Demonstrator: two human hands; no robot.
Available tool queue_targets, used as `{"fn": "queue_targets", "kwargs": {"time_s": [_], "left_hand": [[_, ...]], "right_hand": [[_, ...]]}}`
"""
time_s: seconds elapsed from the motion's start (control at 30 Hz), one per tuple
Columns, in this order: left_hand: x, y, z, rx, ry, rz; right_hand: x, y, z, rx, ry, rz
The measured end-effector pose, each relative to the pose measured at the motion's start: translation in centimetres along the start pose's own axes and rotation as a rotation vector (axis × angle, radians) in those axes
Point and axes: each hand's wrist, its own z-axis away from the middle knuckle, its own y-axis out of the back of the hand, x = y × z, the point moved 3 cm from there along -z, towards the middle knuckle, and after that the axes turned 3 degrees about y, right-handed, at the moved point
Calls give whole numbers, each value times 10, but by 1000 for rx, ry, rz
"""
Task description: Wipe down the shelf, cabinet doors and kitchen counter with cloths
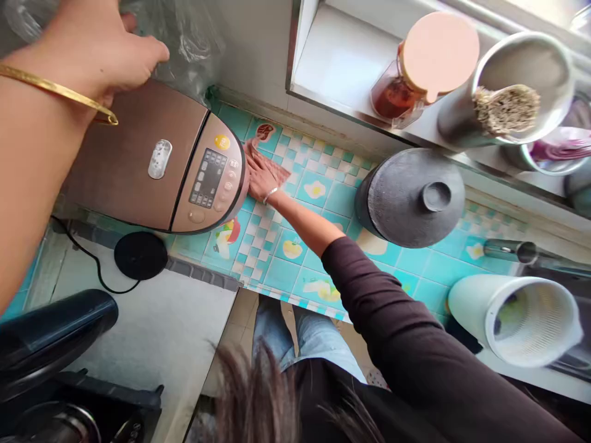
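My left hand (108, 52), with a gold bangle at the wrist, is raised above the back edge of a brown rice cooker (129, 154). One digit stretches out to the right; most other fingers are hidden behind the hand. Clear plastic bags (194, 46) lie right behind it, and whether it touches them I cannot tell. Down on the turquoise tiled counter (281, 271), my right hand (262, 178) presses a reddish-brown cloth (279, 175) close beside the cooker's front panel. Its fingertips are partly covered by the cloth and the cooker's edge.
A dark lidded pot (401, 203) stands right of my forearm. On the ledge are a jar with a pink lid (438, 55) and metal containers (462, 117). A white strainer basket (480, 314) sits at right. At lower left are a black disc (141, 255) with a cord and a stove (115, 400).
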Motion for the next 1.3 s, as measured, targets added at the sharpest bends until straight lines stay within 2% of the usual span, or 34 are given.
{"fn": "queue_targets", "kwargs": {"time_s": [0.03,0.1,0.2,0.27,0.3,0.37,0.4,0.47,0.57,0.63,0.7,0.77,0.8,0.87,1.0,1.07,1.13,1.2,1.23,1.3], "left_hand": [[22,6,14,-154,-25,-4],[60,22,43,-253,-14,55],[90,43,89,-171,83,156],[97,53,126,-131,56,239],[98,57,147,-105,17,288],[96,62,194,-45,-45,355],[92,64,220,41,-30,392],[86,61,272,249,86,437],[83,38,345,463,399,466],[89,16,384,499,576,461],[98,-6,412,487,679,440],[106,-25,432,457,717,423],[108,-34,440,435,722,420],[106,-52,452,363,715,424],[88,-84,471,212,698,396],[80,-94,477,205,708,373],[77,-99,482,218,704,360],[78,-98,488,219,694,356],[78,-96,492,216,695,359],[79,-90,503,212,722,374]], "right_hand": [[-9,-4,19,18,-26,-2],[-34,-13,62,28,-23,-26],[-88,-27,147,-42,124,-65],[-117,-32,207,-82,199,-102],[-125,-32,232,-107,228,-124],[-118,-27,260,-104,168,-130],[-104,-21,261,-74,105,-116],[-60,-4,233,28,-72,-60],[15,20,137,139,-277,14],[49,25,63,151,-350,42],[59,17,6,115,-360,72],[43,3,-19,78,-282,75],[28,-4,-18,59,-244,66],[-10,-19,6,26,-217,35],[-98,-55,89,-39,-253,-55],[-147,-78,130,-155,-145,-124],[-190,-97,171,-271,29,-193],[-212,-105,211,-362,163,-232],[-212,-103,228,-399,191,-232],[-188,-88,251,-440,130,-179]]}}
